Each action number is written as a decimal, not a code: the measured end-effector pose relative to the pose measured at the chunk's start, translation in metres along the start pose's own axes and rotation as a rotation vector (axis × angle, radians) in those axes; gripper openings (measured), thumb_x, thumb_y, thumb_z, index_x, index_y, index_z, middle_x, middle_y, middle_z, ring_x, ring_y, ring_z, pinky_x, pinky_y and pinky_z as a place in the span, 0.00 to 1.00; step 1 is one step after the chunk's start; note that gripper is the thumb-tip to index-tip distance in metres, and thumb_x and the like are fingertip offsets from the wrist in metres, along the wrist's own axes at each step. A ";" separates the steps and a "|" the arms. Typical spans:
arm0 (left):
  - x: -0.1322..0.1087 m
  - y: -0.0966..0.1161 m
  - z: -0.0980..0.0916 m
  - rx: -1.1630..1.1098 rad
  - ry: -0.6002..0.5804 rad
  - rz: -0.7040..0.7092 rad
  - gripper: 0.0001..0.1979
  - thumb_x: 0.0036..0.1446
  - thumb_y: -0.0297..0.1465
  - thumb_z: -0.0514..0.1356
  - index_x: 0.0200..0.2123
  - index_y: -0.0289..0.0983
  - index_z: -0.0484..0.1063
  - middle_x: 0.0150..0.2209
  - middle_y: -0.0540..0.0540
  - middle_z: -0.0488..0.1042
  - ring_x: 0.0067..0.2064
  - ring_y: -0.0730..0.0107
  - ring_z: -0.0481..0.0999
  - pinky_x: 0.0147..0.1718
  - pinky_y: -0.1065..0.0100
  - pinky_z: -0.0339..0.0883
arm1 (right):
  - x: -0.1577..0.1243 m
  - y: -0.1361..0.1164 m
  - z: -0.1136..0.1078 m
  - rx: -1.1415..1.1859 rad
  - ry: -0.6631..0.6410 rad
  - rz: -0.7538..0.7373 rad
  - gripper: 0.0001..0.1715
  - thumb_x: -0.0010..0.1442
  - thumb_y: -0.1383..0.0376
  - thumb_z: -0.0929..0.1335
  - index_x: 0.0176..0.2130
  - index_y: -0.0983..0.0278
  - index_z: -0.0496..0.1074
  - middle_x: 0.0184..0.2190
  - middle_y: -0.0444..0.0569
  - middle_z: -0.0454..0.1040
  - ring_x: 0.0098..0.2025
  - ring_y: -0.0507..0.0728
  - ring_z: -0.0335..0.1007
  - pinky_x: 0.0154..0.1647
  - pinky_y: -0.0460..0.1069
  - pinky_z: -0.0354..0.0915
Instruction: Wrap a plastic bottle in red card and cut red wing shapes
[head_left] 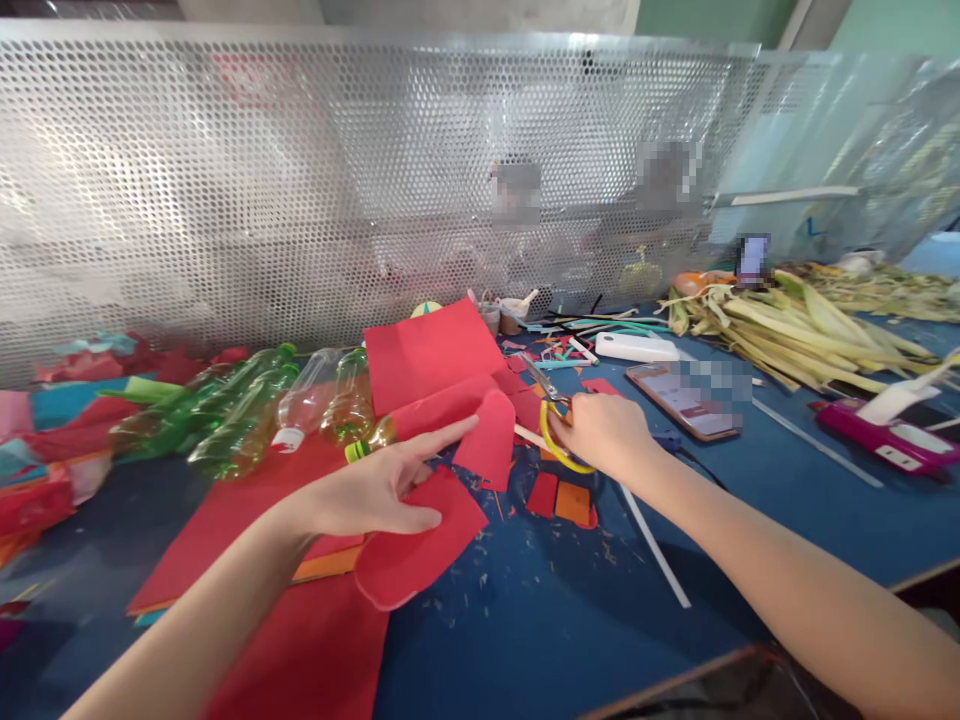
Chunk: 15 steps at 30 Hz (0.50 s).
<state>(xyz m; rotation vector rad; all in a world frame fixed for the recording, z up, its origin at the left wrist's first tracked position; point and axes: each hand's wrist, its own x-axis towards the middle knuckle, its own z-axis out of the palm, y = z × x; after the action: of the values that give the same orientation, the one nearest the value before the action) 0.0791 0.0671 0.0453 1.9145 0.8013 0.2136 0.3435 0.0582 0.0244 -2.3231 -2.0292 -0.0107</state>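
Observation:
My right hand [611, 430] is closed round the yellow handles of a pair of scissors [553, 435], whose metal blades point away and to the left. A cut red sheet piece [424, 545] lies under the thumb of my left hand [367, 490]. The left index finger stretches over a curled red piece [491, 435]; whether both parts are one sheet I cannot tell. The other left fingers are bent and partly hidden. Larger red sheets [435, 350] lie behind and under my left hand. Small red and orange scraps [572, 503] lie between the hands.
Plastic bottles [244, 420] lie at the left beside crumpled coloured paper [56, 440]. A phone [686, 400], a white device [636, 347], white strips [656, 545] and a magenta device [889, 435] are on the right. Dried husks [795, 330] lie behind. A perforated metal screen [300, 180] borders the blue table.

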 end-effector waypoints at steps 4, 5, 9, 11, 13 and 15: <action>0.006 -0.011 0.006 -0.118 -0.143 0.066 0.41 0.50 0.24 0.60 0.66 0.49 0.51 0.70 0.52 0.45 0.69 0.59 0.45 0.64 0.57 0.49 | 0.013 -0.007 0.002 0.030 0.014 -0.012 0.27 0.65 0.53 0.60 0.39 0.72 0.76 0.35 0.67 0.78 0.42 0.68 0.77 0.36 0.52 0.67; 0.007 -0.013 0.006 -0.121 -0.169 0.062 0.41 0.49 0.23 0.60 0.65 0.49 0.52 0.70 0.52 0.46 0.69 0.59 0.44 0.64 0.57 0.48 | 0.015 -0.009 0.004 0.041 0.010 -0.026 0.28 0.65 0.53 0.60 0.39 0.72 0.76 0.35 0.67 0.78 0.42 0.67 0.77 0.36 0.51 0.67; 0.010 -0.018 0.006 -0.042 -0.221 0.009 0.42 0.48 0.21 0.58 0.65 0.52 0.53 0.69 0.55 0.47 0.69 0.60 0.45 0.64 0.57 0.48 | 0.020 -0.010 0.010 0.077 -0.008 -0.099 0.24 0.67 0.55 0.60 0.38 0.71 0.75 0.36 0.64 0.79 0.41 0.64 0.77 0.39 0.50 0.67; 0.011 -0.019 0.006 0.007 -0.214 -0.006 0.42 0.47 0.21 0.57 0.65 0.52 0.53 0.69 0.56 0.47 0.69 0.59 0.45 0.64 0.56 0.47 | 0.020 -0.009 0.015 0.093 -0.005 -0.131 0.21 0.67 0.57 0.61 0.41 0.71 0.74 0.39 0.63 0.78 0.43 0.64 0.76 0.41 0.50 0.66; 0.011 -0.019 0.005 0.046 -0.203 -0.019 0.42 0.48 0.21 0.57 0.65 0.53 0.53 0.69 0.56 0.48 0.69 0.59 0.46 0.64 0.56 0.47 | 0.020 -0.009 0.019 0.109 0.002 -0.158 0.19 0.67 0.58 0.62 0.44 0.71 0.72 0.41 0.64 0.77 0.46 0.64 0.75 0.43 0.50 0.66; 0.011 -0.019 0.005 0.071 -0.194 -0.026 0.42 0.48 0.21 0.57 0.65 0.53 0.53 0.69 0.56 0.49 0.69 0.59 0.48 0.64 0.56 0.49 | 0.020 -0.009 0.024 0.121 0.008 -0.176 0.19 0.66 0.58 0.63 0.45 0.72 0.71 0.42 0.65 0.77 0.47 0.64 0.74 0.44 0.50 0.66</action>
<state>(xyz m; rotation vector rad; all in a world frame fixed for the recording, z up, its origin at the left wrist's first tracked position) 0.0819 0.0754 0.0247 1.9552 0.7103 -0.0173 0.3365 0.0803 0.0018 -2.0653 -2.1583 0.0922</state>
